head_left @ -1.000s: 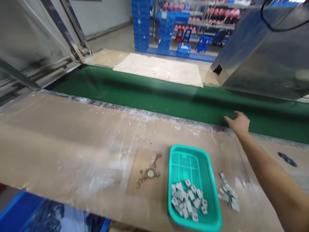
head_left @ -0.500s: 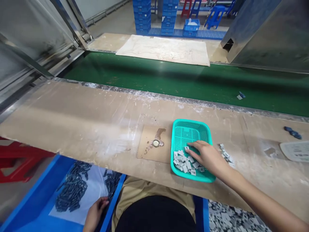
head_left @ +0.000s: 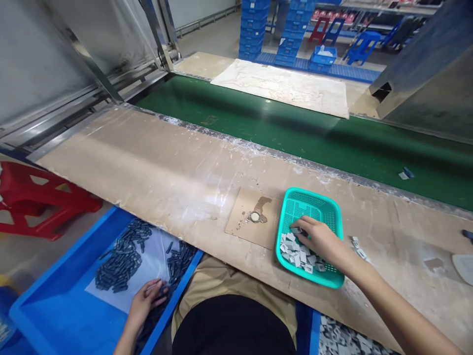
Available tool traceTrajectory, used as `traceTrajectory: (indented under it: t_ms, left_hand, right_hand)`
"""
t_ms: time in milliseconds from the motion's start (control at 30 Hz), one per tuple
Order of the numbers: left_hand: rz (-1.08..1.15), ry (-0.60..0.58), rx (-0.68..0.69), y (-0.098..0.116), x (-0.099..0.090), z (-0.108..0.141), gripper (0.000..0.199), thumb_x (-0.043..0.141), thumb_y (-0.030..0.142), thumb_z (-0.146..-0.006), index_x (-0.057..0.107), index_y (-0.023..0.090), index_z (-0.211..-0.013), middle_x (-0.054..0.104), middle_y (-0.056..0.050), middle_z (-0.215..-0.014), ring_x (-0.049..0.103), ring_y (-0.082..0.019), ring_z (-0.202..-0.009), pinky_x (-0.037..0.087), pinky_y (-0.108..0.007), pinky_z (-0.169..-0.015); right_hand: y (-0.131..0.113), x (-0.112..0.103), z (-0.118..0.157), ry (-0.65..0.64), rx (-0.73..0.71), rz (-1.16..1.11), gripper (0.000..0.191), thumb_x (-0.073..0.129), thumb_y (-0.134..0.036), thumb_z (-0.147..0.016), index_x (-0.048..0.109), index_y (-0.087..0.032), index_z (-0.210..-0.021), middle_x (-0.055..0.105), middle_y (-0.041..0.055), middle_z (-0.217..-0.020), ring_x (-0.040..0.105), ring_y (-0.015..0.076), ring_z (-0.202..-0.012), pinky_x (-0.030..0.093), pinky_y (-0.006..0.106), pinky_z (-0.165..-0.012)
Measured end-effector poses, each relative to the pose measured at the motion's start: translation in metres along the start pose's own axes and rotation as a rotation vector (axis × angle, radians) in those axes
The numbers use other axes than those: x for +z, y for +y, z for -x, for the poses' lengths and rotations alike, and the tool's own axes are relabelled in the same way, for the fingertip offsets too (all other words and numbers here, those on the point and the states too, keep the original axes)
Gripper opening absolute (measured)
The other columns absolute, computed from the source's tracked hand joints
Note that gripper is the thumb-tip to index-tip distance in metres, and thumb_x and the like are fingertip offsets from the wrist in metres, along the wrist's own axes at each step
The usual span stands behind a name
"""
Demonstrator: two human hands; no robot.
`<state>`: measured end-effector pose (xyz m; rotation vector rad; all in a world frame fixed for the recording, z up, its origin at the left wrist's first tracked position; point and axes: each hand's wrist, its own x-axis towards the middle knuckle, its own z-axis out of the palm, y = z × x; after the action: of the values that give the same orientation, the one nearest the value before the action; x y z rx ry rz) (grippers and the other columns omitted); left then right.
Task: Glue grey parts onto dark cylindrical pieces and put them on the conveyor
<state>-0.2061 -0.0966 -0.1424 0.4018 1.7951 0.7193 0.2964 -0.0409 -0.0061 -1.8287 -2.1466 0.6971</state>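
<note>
Teal basket (one), right hand inside, grey pieces, seemingly over ten

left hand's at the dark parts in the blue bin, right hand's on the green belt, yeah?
The right hand isn't on the green belt; the head view shows it in the teal basket. The left hand is at the dark parts in the blue bin.

Right hand in basket, left hand in bin

Right fingertips pinch a gray piece; more pieces lie just nearer the wearer. Left fingers touch dark parts. A cap sits left of the right fingertips.
</note>
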Motion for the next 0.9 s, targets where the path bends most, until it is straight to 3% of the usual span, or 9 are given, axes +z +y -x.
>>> traceTrajectory:
  t_ms: [133,267,367,467,600,767,900]
  left_hand:
    - [0.283,0.069,-0.069,0.026,0.012,0.023,0.011,0.061,0.007,-0.076,0.060,0.013,-0.085,0.072,-0.008,-0.082,0.070,-0.017,-0.075,0.058,-0.027,-0.072]
    - [0.461,0.001,-0.089,0.059,0.036,0.054,0.020,0.052,-0.002,-0.078,0.064,0.011,-0.086,0.071,-0.008,-0.087,0.069,-0.013,-0.078,0.057,-0.020,-0.074]
    - [0.531,-0.194,-0.059,0.081,0.062,0.078,0.016,0.062,0.002,-0.073,0.065,0.013,-0.084,0.070,-0.007,-0.093,0.067,-0.016,-0.084,0.057,-0.026,-0.076]
    - [0.543,-0.368,0.057,0.096,0.090,0.096,0.018,0.073,0.010,-0.067,0.065,0.014,-0.083,0.068,-0.003,-0.086,0.064,-0.011,-0.074,0.055,-0.020,-0.067]
    - [0.585,-0.524,0.089,0.108,0.117,0.110,0.027,0.075,0.018,-0.067,0.064,0.017,-0.092,0.062,0.003,-0.067,0.057,-0.005,-0.058,0.048,-0.013,-0.054]
    - [0.648,-0.690,0.028,0.112,0.134,0.117,0.024,0.073,0.027,-0.069,0.063,0.014,-0.087,0.070,-0.005,-0.077,0.064,-0.010,-0.065,0.052,-0.020,-0.063]
    - [0.618,-0.723,0.051,0.113,0.146,0.120,0.023,0.068,0.033,-0.074,0.060,0.012,-0.078,0.070,-0.007,-0.073,0.063,-0.011,-0.061,0.052,-0.024,-0.060]
  right_hand:
    - [-0.005,-0.009,0.007,0.122,0.134,-0.214,0.009,0.059,-0.025,-0.077,0.057,-0.021,-0.086,0.066,0.0048,-0.078,0.065,0.0219,-0.074,0.051,0.034,-0.067]
    - [-0.034,-0.006,0.002,0.275,0.194,-0.523,0.030,0.057,-0.039,-0.084,0.054,-0.022,-0.109,0.068,0.0085,-0.098,0.065,0.0234,-0.094,0.052,0.036,-0.079]
    - [-0.062,0.007,-0.016,0.347,0.092,-0.335,0.028,0.052,-0.041,-0.087,0.061,-0.022,-0.107,0.064,0.0104,-0.111,0.061,0.0251,-0.103,0.048,0.040,-0.086]
    - [-0.079,0.022,-0.037,0.425,-0.019,-0.071,0.027,0.052,-0.041,-0.087,0.067,-0.019,-0.096,0.065,0.0113,-0.103,0.060,0.0265,-0.098,0.047,0.042,-0.084]
    - [-0.079,0.036,-0.050,0.343,-0.067,0.037,0.031,0.047,-0.041,-0.090,0.067,-0.017,-0.094,0.069,0.0093,-0.089,0.062,0.0238,-0.083,0.050,0.038,-0.074]
    - [-0.071,0.045,-0.049,0.306,-0.062,0.158,0.037,0.044,-0.041,-0.091,0.069,-0.016,-0.097,0.068,0.0102,-0.085,0.061,0.0241,-0.078,0.049,0.037,-0.069]
    - [-0.070,0.046,-0.050,0.280,-0.055,0.167,0.038,0.044,-0.042,-0.091,0.070,-0.015,-0.098,0.068,0.0110,-0.086,0.061,0.0252,-0.080,0.048,0.038,-0.069]
